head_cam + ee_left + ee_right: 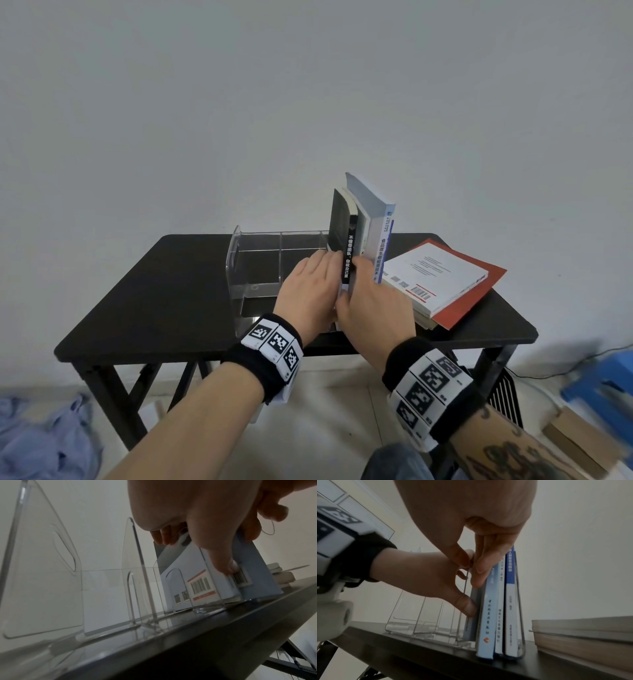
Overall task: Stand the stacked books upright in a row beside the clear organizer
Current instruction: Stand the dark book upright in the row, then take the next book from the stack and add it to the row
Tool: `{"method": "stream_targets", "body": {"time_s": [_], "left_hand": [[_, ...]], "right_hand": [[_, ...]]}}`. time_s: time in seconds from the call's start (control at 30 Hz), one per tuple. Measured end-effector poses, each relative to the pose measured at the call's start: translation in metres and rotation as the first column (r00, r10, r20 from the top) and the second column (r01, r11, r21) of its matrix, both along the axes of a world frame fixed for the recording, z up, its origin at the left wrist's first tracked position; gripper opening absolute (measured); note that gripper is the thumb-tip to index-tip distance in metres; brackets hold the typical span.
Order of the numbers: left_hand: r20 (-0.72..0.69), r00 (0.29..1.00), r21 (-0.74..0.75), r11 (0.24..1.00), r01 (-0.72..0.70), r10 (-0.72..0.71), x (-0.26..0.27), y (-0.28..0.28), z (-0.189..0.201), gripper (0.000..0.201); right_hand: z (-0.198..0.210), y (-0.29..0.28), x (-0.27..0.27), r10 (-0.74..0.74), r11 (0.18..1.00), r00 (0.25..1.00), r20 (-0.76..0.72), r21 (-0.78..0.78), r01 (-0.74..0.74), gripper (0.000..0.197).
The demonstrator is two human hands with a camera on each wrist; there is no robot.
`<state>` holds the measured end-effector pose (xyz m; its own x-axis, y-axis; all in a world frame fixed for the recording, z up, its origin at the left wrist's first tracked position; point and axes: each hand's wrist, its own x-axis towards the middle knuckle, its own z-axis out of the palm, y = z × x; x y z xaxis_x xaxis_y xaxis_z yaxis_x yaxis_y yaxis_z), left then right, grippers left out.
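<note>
Row of upright paperback books (363, 233) stands mid-frame in the head view, at the right end of the clear acrylic divided organizer (260, 260), on the black folding desk (154, 301). In the right wrist view the spines read dark grey, pale blue, white, and blue-and-white; the rightmost one (511, 601) sits against a clear end panel, so whether the row is inside the last bay or just beside it, cannot tell. Left hand (308, 291) lies against the left face of the row, palm to the cover; its fingers (221, 555) run straight down the white back cover by the barcode, thumb (465, 605) on the dark grey spine. Left grip: flat and pressing, not curled round anything. Right hand (373, 308) comes in from the lower right, fingers (481, 566) pointing down along the spines at the left end of the row, thumb meeting the left hand; right grip looks a light pinch on the black-spined book (347, 257), thumb side hidden. Both wrists wear black bands with black-and-white coded tags. Lower right of the row, a flat stack of remaining books (438, 277), white-covered one on top, a red cover beneath.
</note>
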<state>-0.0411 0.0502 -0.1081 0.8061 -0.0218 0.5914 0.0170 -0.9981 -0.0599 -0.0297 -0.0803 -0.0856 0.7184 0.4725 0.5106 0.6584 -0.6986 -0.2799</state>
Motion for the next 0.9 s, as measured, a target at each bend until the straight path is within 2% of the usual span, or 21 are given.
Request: {"method": "stream_targets", "body": {"time_s": [0.1, 0.17, 0.2, 0.27, 0.33, 0.37, 0.4, 0.47, 0.5, 0.57, 0.63, 0.7, 0.77, 0.83, 0.9], "left_hand": [[0.059, 0.998, 0.038, 0.999, -0.006, 0.004, 0.003, -0.003, -0.004, 0.051], [0.08, 0.997, 0.051, 0.999, -0.015, 0.011, 0.003, -0.004, -0.005, 0.05], [0.076, 0.997, 0.054, 0.998, -0.015, 0.011, 0.002, -0.004, -0.004, 0.054], [0.039, 0.999, 0.043, 0.999, -0.001, -0.001, 0.0, -0.003, -0.002, 0.076], [-0.006, 1.0, 0.019, 1.0, 0.006, -0.006, -0.001, -0.002, -0.001, 0.096], [-0.02, 1.0, 0.01, 1.0, 0.004, -0.004, -0.002, -0.002, -0.001, 0.099], [-0.026, 1.0, 0.006, 1.0, 0.001, -0.001, -0.003, -0.002, -0.002, 0.099], [-0.024, 1.0, 0.005, 1.0, -0.001, 0.001, -0.005, -0.004, -0.004, 0.093], [-0.02, 1.0, 0.001, 1.0, -0.001, 0.001, -0.005, -0.005, -0.005, 0.09], [-0.017, 1.0, -0.008, 1.0, -0.001, 0.001, -0.005, -0.006, -0.006, 0.084], [-0.019, 1.0, -0.014, 1.0, -0.006, 0.006, -0.004, -0.007, -0.007, 0.082], [-0.021, 1.0, -0.017, 1.0, -0.011, 0.01, -0.004, -0.006, -0.009, 0.083], [-0.024, 1.0, -0.022, 1.0, -0.013, 0.013, -0.004, -0.007, -0.009, 0.084], [-0.026, 0.999, -0.023, 0.999, -0.026, 0.025, -0.006, -0.008, -0.008, 0.085], [-0.03, 0.999, -0.021, 0.999, -0.038, 0.037, -0.007, -0.009, -0.006, 0.086]], "right_hand": [[-0.001, -0.006, -0.005, 0.053, 0.999, 0.998, 0.016, -0.011, -0.053, 0.022], [0.0, -0.014, -0.008, 0.086, 0.996, 0.996, 0.037, -0.015, -0.086, 0.013], [0.003, -0.019, -0.009, 0.097, 0.995, 0.995, 0.031, 0.009, -0.097, 0.012], [0.007, -0.032, -0.006, 0.079, 0.993, 0.997, 0.007, 0.083, -0.079, 0.014], [0.01, -0.045, 0.007, 0.005, 0.982, 0.999, -0.048, 0.187, 0.004, 0.016], [0.01, -0.05, 0.018, -0.051, 0.972, 0.994, -0.094, 0.222, 0.071, 0.017], [0.01, -0.055, 0.03, -0.119, 0.964, 0.981, -0.155, 0.219, 0.152, 0.016], [0.005, -0.064, 0.06, -0.271, 0.944, 0.918, -0.29, 0.107, 0.312, 0.016], [0.002, -0.068, 0.076, -0.344, 0.925, 0.873, -0.345, 0.036, 0.378, 0.021], [-0.009, -0.078, 0.104, -0.458, 0.881, 0.785, -0.418, -0.093, 0.465, 0.045], [-0.016, -0.087, 0.123, -0.513, 0.85, 0.713, -0.478, -0.164, 0.501, 0.074], [-0.021, -0.093, 0.138, -0.52, 0.844, 0.674, -0.526, -0.191, 0.502, 0.089], [-0.022, -0.094, 0.146, -0.49, 0.863, 0.676, -0.551, -0.196, 0.466, 0.084], [-0.019, -0.093, 0.152, -0.453, 0.881, 0.68, -0.577, -0.172, 0.441, 0.064], [-0.016, -0.094, 0.157, -0.422, 0.875, 0.624, -0.657, -0.114, 0.471, 0.052]]}}
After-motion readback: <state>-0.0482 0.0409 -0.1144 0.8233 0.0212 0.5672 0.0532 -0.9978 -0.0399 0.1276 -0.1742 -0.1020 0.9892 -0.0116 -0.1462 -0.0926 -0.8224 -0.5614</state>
